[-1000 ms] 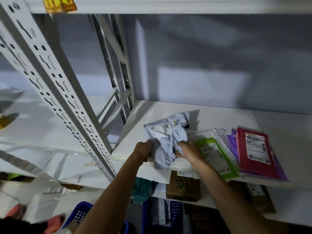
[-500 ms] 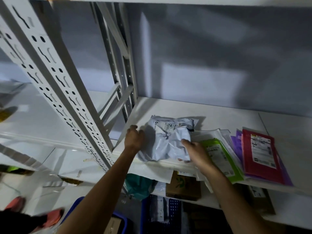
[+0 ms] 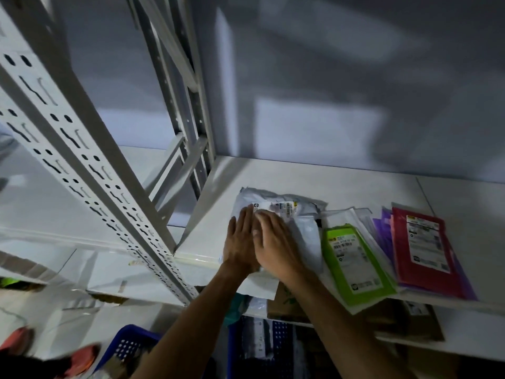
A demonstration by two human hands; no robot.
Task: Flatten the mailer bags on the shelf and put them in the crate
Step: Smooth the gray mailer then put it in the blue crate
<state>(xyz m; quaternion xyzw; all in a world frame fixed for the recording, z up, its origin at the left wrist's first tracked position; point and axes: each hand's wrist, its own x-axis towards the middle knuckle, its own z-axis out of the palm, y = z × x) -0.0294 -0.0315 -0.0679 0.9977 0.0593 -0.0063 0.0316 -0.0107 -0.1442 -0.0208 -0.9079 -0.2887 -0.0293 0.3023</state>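
A pale grey mailer bag (image 3: pixel 303 214) with a printed label lies spread on the white shelf (image 3: pixel 341 187). My left hand (image 3: pixel 240 242) and my right hand (image 3: pixel 276 242) press flat on it side by side, fingers straight and pointing toward the wall. To its right lie flat mailers: a white one (image 3: pixel 347 217), a green one (image 3: pixel 355 258), purple ones (image 3: pixel 382 228) and a red one (image 3: pixel 423 244) on top. A blue perforated crate (image 3: pixel 128 348) stands low on the floor at the bottom left.
A slotted grey shelf upright (image 3: pixel 90 165) slants down just left of my hands. Under the shelf lie cardboard parcels (image 3: pixel 287 305) and a second blue crate (image 3: pixel 259 346). Red shoes (image 3: pixel 82 359) show at the bottom left.
The crumpled grey mailer has been laid down and spread out. Both hands let go of its edges and moved together onto its middle, now pressing with flat palms.
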